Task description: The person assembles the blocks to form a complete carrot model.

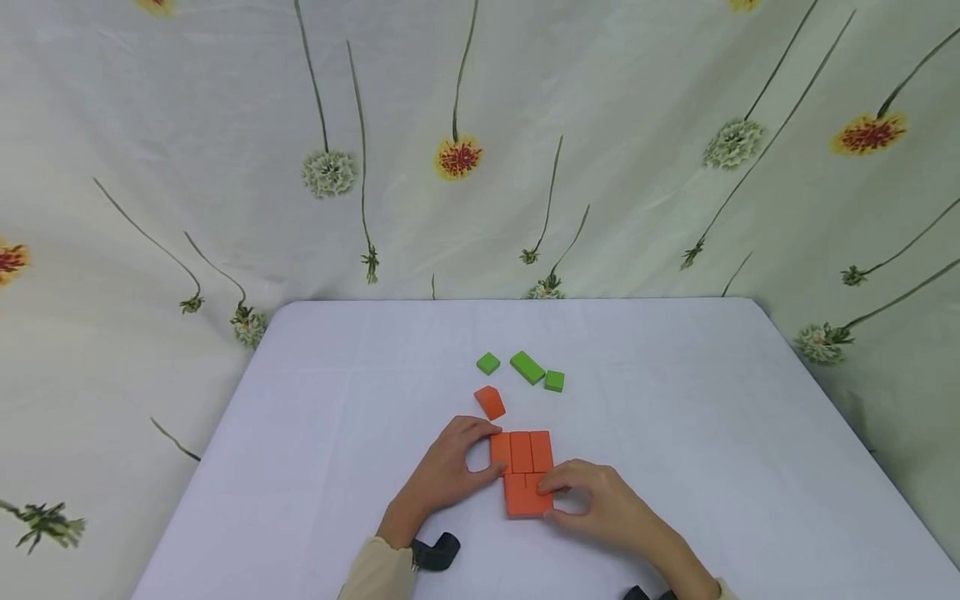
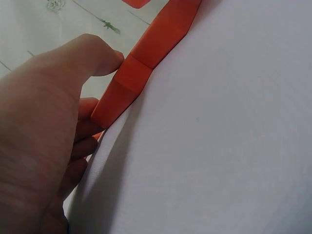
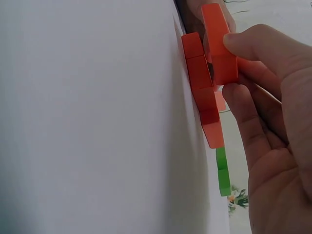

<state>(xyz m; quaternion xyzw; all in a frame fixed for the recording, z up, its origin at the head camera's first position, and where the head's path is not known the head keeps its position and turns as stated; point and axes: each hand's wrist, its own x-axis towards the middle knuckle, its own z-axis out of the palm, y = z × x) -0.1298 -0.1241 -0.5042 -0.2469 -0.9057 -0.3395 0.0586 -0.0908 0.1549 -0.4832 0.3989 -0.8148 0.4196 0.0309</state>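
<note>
Several orange blocks lie side by side on the white table, forming a compact group. My left hand [image 1: 448,468] grips the leftmost orange block [image 1: 500,450] of that group, thumb at its near end and index finger at its far end. In the left wrist view the thumb touches the top edge of the orange row [image 2: 163,36]. My right hand [image 1: 603,504] pinches another orange block [image 3: 219,46] between thumb and fingers. The right wrist view has this block raised over the row, while in the head view it overlaps the group's near side.
A separate wedge-like orange block [image 1: 490,402] lies just beyond the group. Farther back are a longer green block [image 1: 527,367] and two small green blocks, one on the left [image 1: 488,363] and one on the right [image 1: 554,381]. A flowered cloth [image 1: 630,208] hangs behind the table.
</note>
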